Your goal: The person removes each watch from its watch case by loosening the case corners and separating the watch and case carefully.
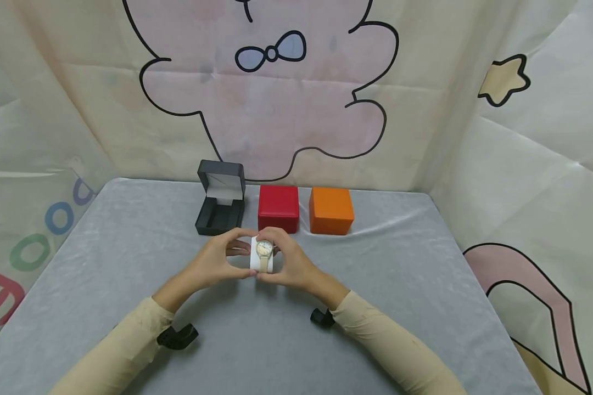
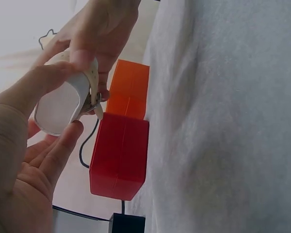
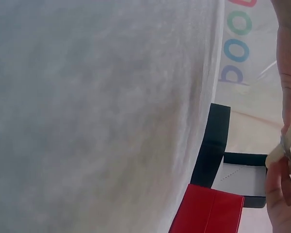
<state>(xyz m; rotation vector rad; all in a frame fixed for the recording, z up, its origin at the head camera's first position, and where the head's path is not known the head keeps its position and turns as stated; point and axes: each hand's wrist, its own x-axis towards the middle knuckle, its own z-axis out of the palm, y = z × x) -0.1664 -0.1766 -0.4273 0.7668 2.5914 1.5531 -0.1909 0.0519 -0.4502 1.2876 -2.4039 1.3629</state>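
A wristwatch [image 1: 264, 248] with a round pale dial and a cream strap is wrapped around a white watch pillow [image 2: 58, 109], held above the table. My left hand [image 1: 212, 266] pinches the pillow's left end between thumb and fingers. From the other side my right hand [image 1: 296, 266] grips the pillow and watch, its thumb low and its index finger near the top. In the left wrist view the strap [image 2: 93, 80] and its metal buckle show on the pillow's far side. The right wrist view catches the hands and pillow only at its right edge.
Beyond the hands, a black watch box [image 1: 219, 219] stands with its lid raised. To its right sit a closed red box [image 1: 278, 208] and a closed orange box [image 1: 331, 211]. A grey cloth covers the table [image 1: 385, 285]; printed curtains [image 1: 296, 109] surround it.
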